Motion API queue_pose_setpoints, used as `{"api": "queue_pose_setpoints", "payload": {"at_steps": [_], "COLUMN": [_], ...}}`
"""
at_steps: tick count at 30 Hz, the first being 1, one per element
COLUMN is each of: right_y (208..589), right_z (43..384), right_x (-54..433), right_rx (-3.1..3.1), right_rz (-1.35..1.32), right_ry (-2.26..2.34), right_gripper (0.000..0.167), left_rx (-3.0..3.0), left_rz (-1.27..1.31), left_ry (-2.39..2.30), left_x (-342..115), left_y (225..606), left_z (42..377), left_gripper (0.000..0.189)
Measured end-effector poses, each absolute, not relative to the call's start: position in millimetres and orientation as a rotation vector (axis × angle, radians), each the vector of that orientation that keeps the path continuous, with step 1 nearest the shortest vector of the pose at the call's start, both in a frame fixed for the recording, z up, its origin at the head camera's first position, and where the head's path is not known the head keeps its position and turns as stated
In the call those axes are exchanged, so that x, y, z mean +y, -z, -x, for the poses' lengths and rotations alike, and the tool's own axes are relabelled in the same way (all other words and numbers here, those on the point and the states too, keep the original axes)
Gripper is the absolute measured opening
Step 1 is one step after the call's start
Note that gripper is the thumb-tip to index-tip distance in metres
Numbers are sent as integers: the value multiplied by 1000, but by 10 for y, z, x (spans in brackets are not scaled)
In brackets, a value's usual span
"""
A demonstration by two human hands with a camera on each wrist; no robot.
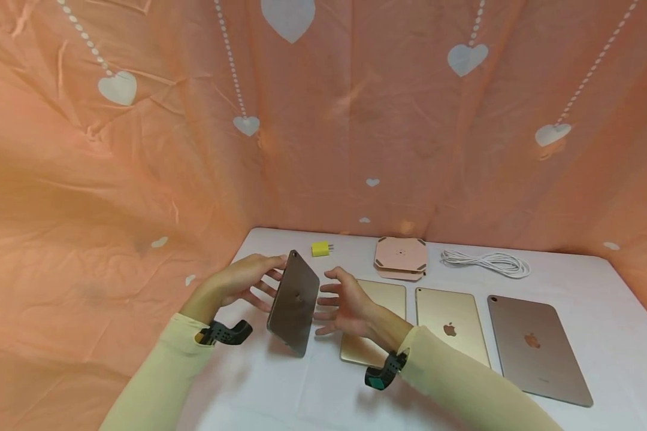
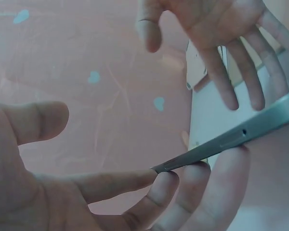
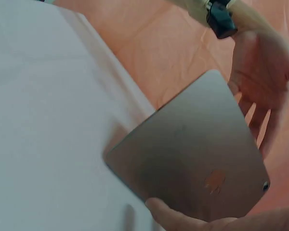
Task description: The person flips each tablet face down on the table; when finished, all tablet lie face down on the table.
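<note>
A grey tablet [image 1: 295, 305] stands tilted on the white tabletop, its back with the logo turned to the right. The fingers of my left hand [image 1: 242, 281] touch its far face and edge. In the left wrist view the left thumb [image 2: 43, 120] is held away from the tablet. My right hand [image 1: 347, 305] is spread beside the tablet's back, palm toward it, with a small gap in the head view. In the right wrist view a right-hand finger [image 3: 176, 216] overlaps the tablet's lower edge. Under the right wrist lies a gold tablet [image 1: 385, 292], partly hidden.
Further right lie another gold tablet [image 1: 447, 311] and a grey tablet [image 1: 539, 353], both backs up. Along the back are a yellow charger plug [image 1: 320, 249], a pink folding stand [image 1: 401, 254] and a coiled white cable [image 1: 485, 261]. An orange curtain [image 1: 323, 149] hangs behind the table.
</note>
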State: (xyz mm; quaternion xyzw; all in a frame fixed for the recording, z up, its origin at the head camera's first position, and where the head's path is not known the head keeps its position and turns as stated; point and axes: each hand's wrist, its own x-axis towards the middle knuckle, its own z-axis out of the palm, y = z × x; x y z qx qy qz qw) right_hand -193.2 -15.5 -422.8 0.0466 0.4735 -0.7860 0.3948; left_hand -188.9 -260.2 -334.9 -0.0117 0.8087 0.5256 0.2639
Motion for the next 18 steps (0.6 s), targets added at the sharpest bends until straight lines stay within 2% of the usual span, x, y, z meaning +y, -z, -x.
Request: {"api": "queue_pose_setpoints", "payload": {"at_steps": [7,18], "right_y": [4346,4377], "right_z": [1949,1873], "right_x": [-122,-171], "right_rx": [1237,1311], "right_rz": [-181,-236], "right_ry": [2010,2083], "right_gripper": [95,90], "left_rx": [2164,2119], "left_rz": [89,205], "left_ry": [-1469,-1529], "left_x": [-2735,-2812], "left_y": [3477,3758], "left_z": [1930,1951], "left_gripper": [65,65]}}
